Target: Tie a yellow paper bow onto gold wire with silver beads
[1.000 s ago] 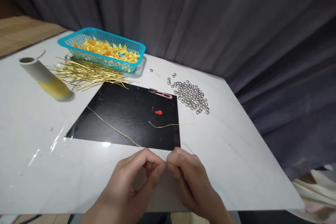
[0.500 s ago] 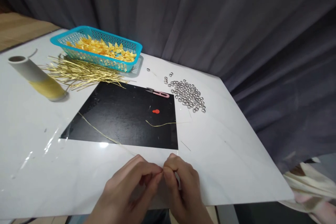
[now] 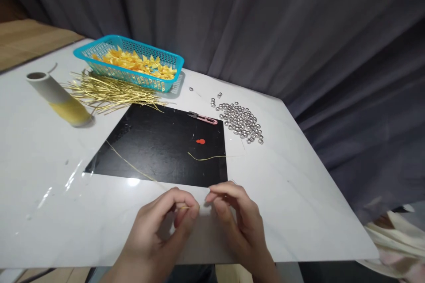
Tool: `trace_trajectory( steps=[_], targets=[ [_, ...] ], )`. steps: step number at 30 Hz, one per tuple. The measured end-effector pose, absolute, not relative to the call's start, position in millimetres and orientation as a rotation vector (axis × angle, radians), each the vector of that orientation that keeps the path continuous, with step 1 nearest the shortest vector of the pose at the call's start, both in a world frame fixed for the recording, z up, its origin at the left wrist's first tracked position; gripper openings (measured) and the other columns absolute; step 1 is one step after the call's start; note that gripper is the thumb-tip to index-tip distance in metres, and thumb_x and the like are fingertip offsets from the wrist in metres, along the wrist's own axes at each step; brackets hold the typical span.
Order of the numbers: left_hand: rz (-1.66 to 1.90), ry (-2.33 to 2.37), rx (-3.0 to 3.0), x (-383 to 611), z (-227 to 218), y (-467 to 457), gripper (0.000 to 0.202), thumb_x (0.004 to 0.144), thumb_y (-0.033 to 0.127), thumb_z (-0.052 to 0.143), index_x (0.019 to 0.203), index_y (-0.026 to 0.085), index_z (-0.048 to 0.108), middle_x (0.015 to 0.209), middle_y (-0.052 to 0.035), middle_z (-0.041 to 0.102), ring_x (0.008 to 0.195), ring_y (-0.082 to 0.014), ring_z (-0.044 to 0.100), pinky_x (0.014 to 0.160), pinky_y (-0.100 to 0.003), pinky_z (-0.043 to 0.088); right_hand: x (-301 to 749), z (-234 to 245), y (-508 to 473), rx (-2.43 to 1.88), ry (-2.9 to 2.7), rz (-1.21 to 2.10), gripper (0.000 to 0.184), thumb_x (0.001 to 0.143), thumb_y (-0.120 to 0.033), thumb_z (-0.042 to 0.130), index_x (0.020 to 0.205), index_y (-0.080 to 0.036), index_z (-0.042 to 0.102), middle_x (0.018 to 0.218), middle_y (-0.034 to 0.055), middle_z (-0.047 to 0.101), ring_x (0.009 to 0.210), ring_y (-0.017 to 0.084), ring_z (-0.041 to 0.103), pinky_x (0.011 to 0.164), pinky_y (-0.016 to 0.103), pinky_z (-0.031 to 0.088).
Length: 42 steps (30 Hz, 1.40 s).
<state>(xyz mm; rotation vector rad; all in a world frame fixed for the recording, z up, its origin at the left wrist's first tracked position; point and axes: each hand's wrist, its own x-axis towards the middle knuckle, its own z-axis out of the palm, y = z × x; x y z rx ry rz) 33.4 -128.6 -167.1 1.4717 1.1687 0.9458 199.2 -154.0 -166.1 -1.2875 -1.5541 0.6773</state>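
Observation:
My left hand [image 3: 159,225] pinches the near end of a long thin gold wire [image 3: 133,167] that runs back across the black mat [image 3: 159,141] toward the left. My right hand [image 3: 234,216] sits just to its right, thumb and forefinger pinched together close to the wire's tip; what it holds is too small to make out. Both hands hover over the white table's [image 3: 299,194] front edge. A short gold wire piece [image 3: 206,158] and a small red bead [image 3: 200,142] lie on the mat.
A teal basket [image 3: 131,53] of yellow folded pieces stands at the back left, with a heap of gold wire strips [image 3: 106,90] before it. A spool [image 3: 59,99] lies at the left. Pink snips [image 3: 204,118] and several silver beads [image 3: 241,121] lie right of the mat. Grey curtain behind.
My hands have shifted slightly and parted a little; the right fingertips now sit just apart from the left pinch. The view has swung a bit.

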Motion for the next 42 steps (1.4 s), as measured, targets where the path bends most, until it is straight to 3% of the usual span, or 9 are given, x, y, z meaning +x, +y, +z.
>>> trace_trajectory(
  steps=[4, 12, 22, 35, 42],
  targets=[
    [0.883, 1.160, 1.316, 32.1, -163.2, -126.0, 0.021, 0.085, 0.035, 0.059, 0.070, 0.020, 0.062, 0.063, 0.0029, 0.056, 0.059, -0.0113, 0.051, 0.055, -0.019, 0.040, 204.6, -159.1, -149.3, -1.204, -1.635, 0.804, 0.025, 0.093, -0.018, 0.060, 0.115, -0.028, 0.065, 0.093, 0.0039, 0.071, 0.072, 0.014, 0.064, 0.062, 0.023, 0.052],
    [0.807, 1.115, 1.124, 29.4, -159.5, -124.8, 0.022, 0.081, 0.039, 0.063, 0.070, 0.020, 0.063, 0.057, 0.0034, 0.050, 0.057, -0.0117, 0.046, 0.055, -0.020, 0.037, 196.4, -158.3, -143.6, -1.133, -1.587, 0.816, 0.012, 0.089, -0.019, 0.067, 0.097, -0.026, 0.072, 0.079, 0.0019, 0.074, 0.065, 0.014, 0.064, 0.061, 0.026, 0.050],
    [0.824, 1.123, 1.130, 28.2, -159.5, -123.6, 0.023, 0.080, 0.038, 0.064, 0.066, 0.020, 0.061, 0.057, 0.0025, 0.051, 0.056, -0.0120, 0.047, 0.055, -0.021, 0.040, 188.2, -158.2, -144.1, -1.213, -1.564, 0.820, 0.008, 0.093, -0.020, 0.060, 0.085, -0.024, 0.060, 0.071, -0.0009, 0.062, 0.066, 0.014, 0.054, 0.059, 0.025, 0.044],
    [0.855, 1.135, 1.117, 28.2, -158.2, -129.2, 0.021, 0.083, 0.036, 0.063, 0.069, 0.020, 0.061, 0.058, 0.0042, 0.049, 0.056, -0.0108, 0.048, 0.054, -0.019, 0.039, 184.6, -156.3, -148.6, -1.247, -1.780, 0.710, 0.009, 0.099, -0.020, 0.043, 0.094, -0.025, 0.047, 0.077, -0.0024, 0.054, 0.068, 0.013, 0.054, 0.060, 0.025, 0.041],
    [0.915, 1.112, 1.311, 27.0, -157.6, -131.5, 0.019, 0.085, 0.031, 0.059, 0.069, 0.021, 0.063, 0.063, 0.0020, 0.057, 0.059, -0.0121, 0.052, 0.054, -0.021, 0.040, 182.1, -156.0, -149.5, -1.268, -1.808, 0.635, 0.014, 0.099, -0.016, 0.039, 0.089, -0.025, 0.043, 0.073, -0.0037, 0.049, 0.064, 0.012, 0.050, 0.057, 0.024, 0.038]
  ],
)
